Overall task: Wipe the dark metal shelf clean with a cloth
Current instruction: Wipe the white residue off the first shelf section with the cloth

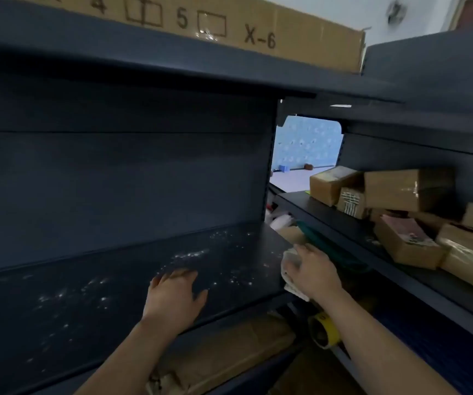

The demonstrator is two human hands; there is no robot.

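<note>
Head view: my right hand [312, 269] presses the white cloth [290, 262] at the dark metal shelf [101, 309] edge, so I should sweep firmly toward my flat, open left hand [175, 297] across the pale specks [189, 255].

The dark metal shelf [92, 303] lies bare from its back panel to its front edge, apart from white specks. Only the flat left hand [174, 296] and, at its right edge, the right hand [312, 270] pressing a white cloth [290, 276] occupy it.
</note>
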